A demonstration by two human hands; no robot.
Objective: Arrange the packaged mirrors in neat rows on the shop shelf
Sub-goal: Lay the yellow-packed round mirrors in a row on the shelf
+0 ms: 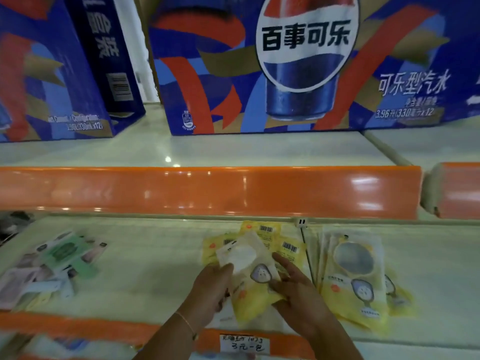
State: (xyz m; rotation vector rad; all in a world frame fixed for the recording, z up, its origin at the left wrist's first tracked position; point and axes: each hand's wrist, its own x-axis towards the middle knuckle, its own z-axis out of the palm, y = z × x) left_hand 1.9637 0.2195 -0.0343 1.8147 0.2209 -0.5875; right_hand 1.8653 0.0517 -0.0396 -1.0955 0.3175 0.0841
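Gripping one yellow mirror pack [255,287] — both hands [211,288] [296,289], fingers curled.

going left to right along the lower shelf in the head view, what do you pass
Scattered green and pink packets → left hand → yellow mirror packet held in both hands → right hand → stack of yellow packaged mirrors.
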